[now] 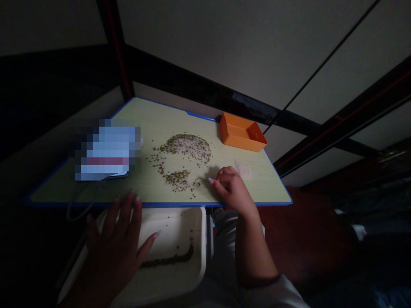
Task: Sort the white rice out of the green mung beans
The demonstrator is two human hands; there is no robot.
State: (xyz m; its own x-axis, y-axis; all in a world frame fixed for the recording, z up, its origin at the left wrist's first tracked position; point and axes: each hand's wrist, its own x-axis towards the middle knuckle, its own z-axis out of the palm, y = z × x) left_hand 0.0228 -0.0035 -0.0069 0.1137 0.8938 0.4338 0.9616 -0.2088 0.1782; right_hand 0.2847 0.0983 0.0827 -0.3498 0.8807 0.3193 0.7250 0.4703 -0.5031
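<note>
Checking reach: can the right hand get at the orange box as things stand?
Likely yes: the orange box sits just beyond the right hand, nothing seen blocking between; the pale pile lies low beside the hand.

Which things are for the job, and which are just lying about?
Probably for the job:
mixed green and pale grains, in front of the right hand
small pale pile, beside that hand
white tub, under the left hand, with dark bits inside

Probably just lying about:
blurred-out thing, on the left
orange box, touched by neither hand; I'm unsure
</note>
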